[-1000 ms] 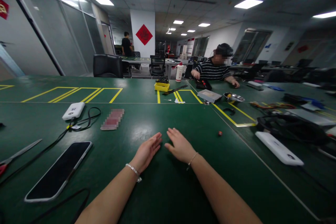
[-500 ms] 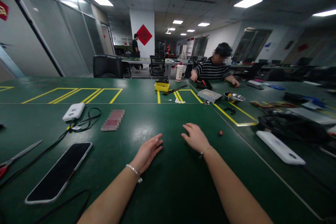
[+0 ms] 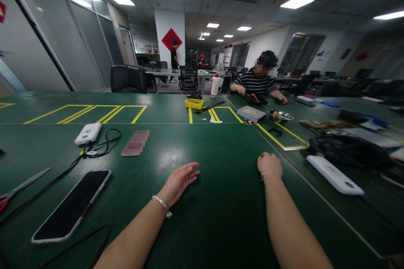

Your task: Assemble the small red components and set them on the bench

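My left hand [image 3: 180, 183] rests over the green table [image 3: 217, 210], fingers stretched out and holding nothing. On the right, my right hand [image 3: 269, 164] is closed with its knuckles facing up, at the spot where a small red object lay. That object is now hidden, and whatever the fingers hold cannot be seen. A silvery bracelet sits on each wrist. Left of my left hand lie a phone [image 3: 72, 206] with a dark screen and a pixelated reddish card-like item [image 3: 135, 143].
Scissors [image 3: 25, 187], a white power bank [image 3: 88, 133] and a black cable [image 3: 69, 167] are at left. Another white device [image 3: 334, 174] lies right. Farther back are a yellow tray [image 3: 194, 104], a bottle [image 3: 215, 86], a grey box [image 3: 251, 113], a metal bowl [image 3: 280, 115] and a seated person [image 3: 260, 80].
My right hand has moved right and closed over the spot of the small red object. My left hand has barely shifted. A standing person in the background has moved right.
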Demonstrator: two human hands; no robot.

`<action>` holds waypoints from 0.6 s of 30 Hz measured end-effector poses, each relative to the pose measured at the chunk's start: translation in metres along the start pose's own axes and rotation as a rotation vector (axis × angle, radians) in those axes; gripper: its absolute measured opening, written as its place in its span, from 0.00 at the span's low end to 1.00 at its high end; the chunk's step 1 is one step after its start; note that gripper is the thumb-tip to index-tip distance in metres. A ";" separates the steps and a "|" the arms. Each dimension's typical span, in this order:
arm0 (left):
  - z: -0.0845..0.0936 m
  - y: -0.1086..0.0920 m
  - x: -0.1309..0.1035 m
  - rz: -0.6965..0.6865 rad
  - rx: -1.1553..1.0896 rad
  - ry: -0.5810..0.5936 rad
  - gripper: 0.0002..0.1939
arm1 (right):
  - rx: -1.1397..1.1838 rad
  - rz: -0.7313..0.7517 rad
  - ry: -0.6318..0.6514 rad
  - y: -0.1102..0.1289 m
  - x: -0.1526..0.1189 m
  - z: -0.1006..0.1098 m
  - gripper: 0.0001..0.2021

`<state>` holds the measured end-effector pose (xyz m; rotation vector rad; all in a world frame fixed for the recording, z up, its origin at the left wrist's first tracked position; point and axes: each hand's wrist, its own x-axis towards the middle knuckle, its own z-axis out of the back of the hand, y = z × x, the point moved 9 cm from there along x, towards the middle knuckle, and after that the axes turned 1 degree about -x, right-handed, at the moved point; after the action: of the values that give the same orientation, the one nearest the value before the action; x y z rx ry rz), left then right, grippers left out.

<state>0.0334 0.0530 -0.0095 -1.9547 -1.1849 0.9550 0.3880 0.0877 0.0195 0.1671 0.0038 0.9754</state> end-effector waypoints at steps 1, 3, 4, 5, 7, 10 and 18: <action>0.000 0.000 0.000 0.000 -0.001 0.003 0.12 | 0.001 0.002 0.008 0.000 0.000 0.000 0.18; -0.001 0.001 0.000 0.005 -0.006 0.010 0.12 | 0.000 -0.001 0.025 -0.001 -0.001 0.000 0.18; -0.002 0.001 0.000 0.008 -0.009 0.013 0.12 | 0.000 -0.004 0.035 -0.002 -0.001 0.000 0.19; -0.002 0.001 0.000 0.010 -0.012 0.017 0.12 | 0.000 -0.008 0.046 -0.002 -0.002 0.000 0.19; -0.004 0.000 -0.001 0.016 -0.013 0.017 0.13 | -0.001 -0.014 0.065 -0.002 -0.005 0.001 0.18; -0.005 0.000 -0.002 0.025 -0.016 0.009 0.13 | 0.002 -0.026 0.086 0.000 -0.011 0.003 0.18; -0.006 0.000 -0.002 0.013 -0.032 0.029 0.15 | 0.072 0.082 0.050 0.033 -0.026 0.026 0.15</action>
<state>0.0374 0.0506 -0.0060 -1.9972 -1.1795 0.9167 0.3480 0.0810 0.0484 0.2105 0.0786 1.0619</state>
